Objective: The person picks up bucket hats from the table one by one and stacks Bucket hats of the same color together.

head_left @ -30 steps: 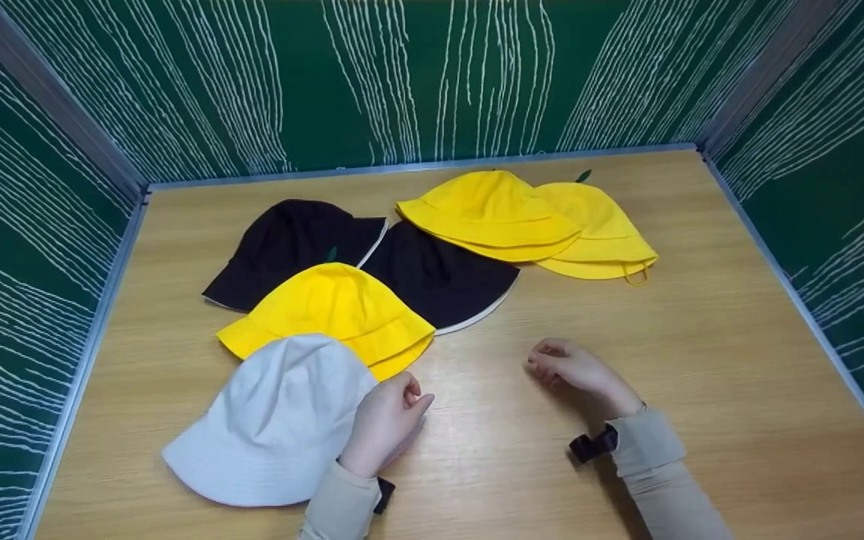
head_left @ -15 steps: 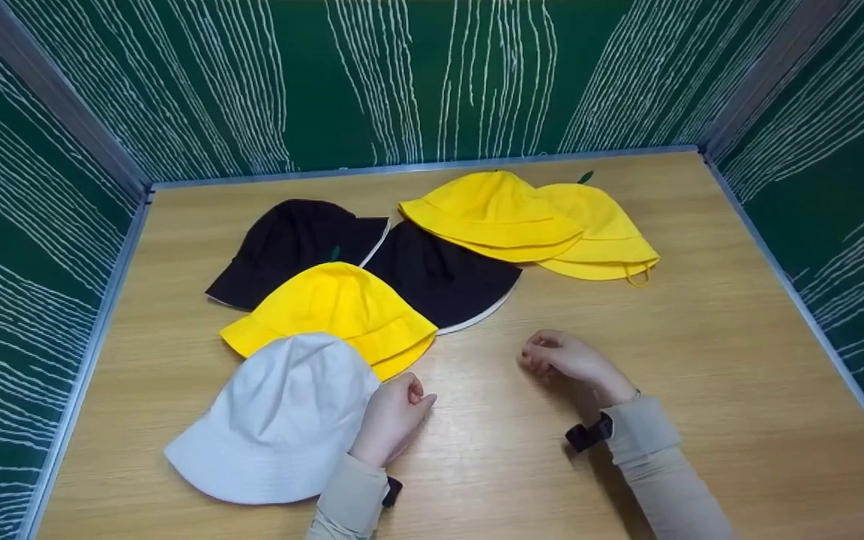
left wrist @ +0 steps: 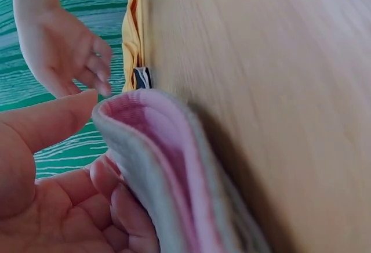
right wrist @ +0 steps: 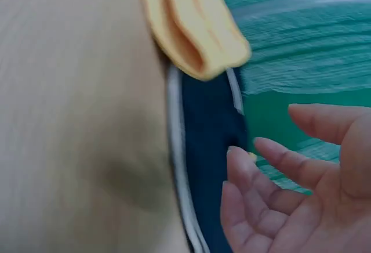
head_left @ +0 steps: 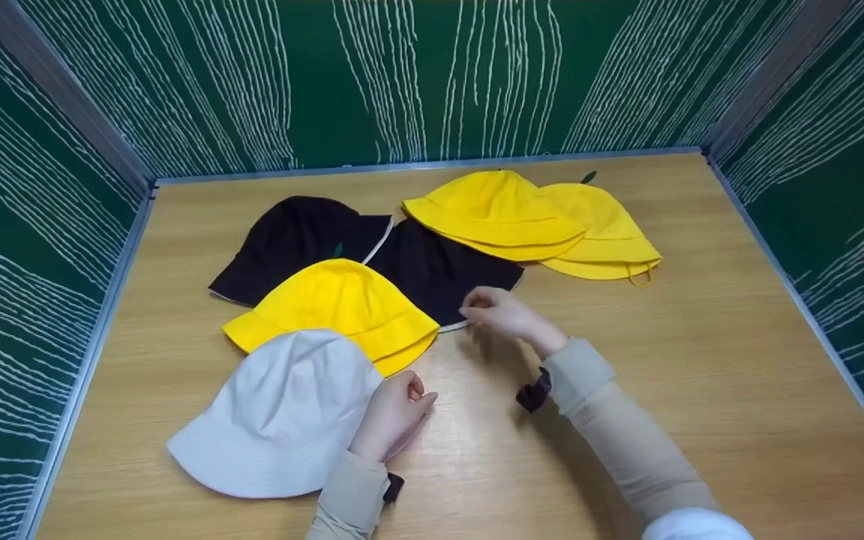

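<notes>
No writing (nor any number) can be read.

A hand could pass over the table (head_left: 739,337) between the left hand (head_left: 391,420) and right hand (head_left: 507,315), or along the wider lane toward the right wall (head_left: 844,112). Leftward, the white hat (head_left: 274,420) blocks the left hand and overlaps the front yellow hat (head_left: 334,307) — together they bar the near approach to the left black hat (head_left: 289,240). The right black hat (head_left: 439,262) offers its near rim; the back yellow hat (head_left: 492,210) covers its far side, with the back wall (head_left: 342,82) close behind.
</notes>
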A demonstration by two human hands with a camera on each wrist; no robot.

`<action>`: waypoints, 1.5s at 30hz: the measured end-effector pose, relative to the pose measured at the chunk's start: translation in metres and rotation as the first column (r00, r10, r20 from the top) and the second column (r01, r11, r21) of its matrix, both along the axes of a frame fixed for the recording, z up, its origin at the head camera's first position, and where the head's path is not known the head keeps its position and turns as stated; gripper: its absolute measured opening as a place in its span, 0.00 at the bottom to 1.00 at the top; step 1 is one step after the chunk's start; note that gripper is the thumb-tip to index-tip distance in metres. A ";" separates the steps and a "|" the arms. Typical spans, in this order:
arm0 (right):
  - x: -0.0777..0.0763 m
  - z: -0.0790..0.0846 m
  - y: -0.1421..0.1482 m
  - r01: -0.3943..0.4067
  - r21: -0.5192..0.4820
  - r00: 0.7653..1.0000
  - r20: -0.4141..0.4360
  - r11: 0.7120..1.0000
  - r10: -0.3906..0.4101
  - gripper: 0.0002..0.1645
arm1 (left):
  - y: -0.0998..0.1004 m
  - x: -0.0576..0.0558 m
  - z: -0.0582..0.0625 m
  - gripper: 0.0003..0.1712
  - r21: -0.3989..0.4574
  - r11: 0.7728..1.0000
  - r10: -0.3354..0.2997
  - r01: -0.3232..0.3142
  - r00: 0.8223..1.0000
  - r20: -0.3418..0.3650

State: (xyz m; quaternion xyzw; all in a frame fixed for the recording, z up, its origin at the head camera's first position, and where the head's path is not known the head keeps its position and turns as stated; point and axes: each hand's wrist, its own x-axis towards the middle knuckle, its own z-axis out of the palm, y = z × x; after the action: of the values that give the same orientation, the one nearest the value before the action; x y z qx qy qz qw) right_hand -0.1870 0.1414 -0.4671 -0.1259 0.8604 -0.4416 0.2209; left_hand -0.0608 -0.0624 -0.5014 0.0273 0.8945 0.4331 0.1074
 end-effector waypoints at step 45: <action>0.005 -0.035 -0.088 0.154 -0.203 0.981 0.147 0.967 -0.125 0.13 | -0.003 0.001 -0.007 0.09 0.040 0.999 0.001 0.001 0.999 -0.050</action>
State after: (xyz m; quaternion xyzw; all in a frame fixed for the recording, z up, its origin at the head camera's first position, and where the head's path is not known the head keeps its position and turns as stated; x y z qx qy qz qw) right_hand -0.1816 0.0530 -0.5017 -0.0583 0.7981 -0.5533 0.2313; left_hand -0.0600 -0.0652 -0.5082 0.0401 0.8882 0.4499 0.0843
